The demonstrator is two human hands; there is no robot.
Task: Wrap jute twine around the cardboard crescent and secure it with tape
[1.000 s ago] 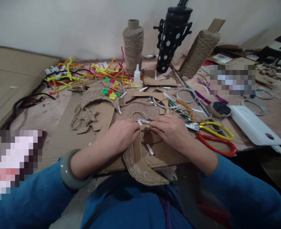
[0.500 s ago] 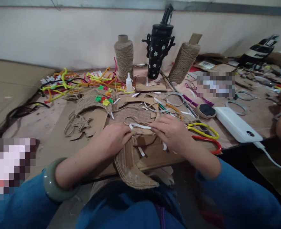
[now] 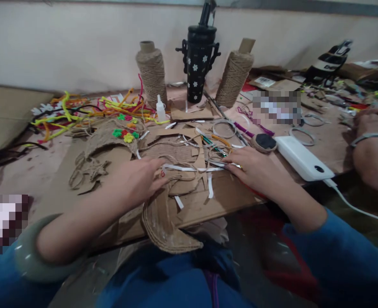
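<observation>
A long narrow white strip [image 3: 193, 168] stretches between my hands, over the cardboard. My left hand [image 3: 140, 176] has its fingers closed at the strip's left end, beside a twine-covered cardboard crescent [image 3: 168, 229] that juts over the table edge. At the strip's right end, my right hand [image 3: 254, 169] pinches with thumb and fingers. Scissors lie under this hand, mostly hidden, with a bit of yellow handle showing. Loose twine [image 3: 184, 160] curls just behind the strip. More short white strips [image 3: 210, 186] are scattered around.
Left of my hands lie a twine crescent with colourful flowers [image 3: 111, 137] and a twine star [image 3: 94, 168]. Behind stand a glue bottle [image 3: 160, 110], two twine spools [image 3: 152, 75] and a black tumbler [image 3: 195, 64]. A white power bank [image 3: 304, 158] and another person's arm [image 3: 373, 149] are at right.
My right hand has moved right, away from my left, and a longer, straighter length of white strip shows between them. The scissors' handles are now mostly covered. The view has shifted.
</observation>
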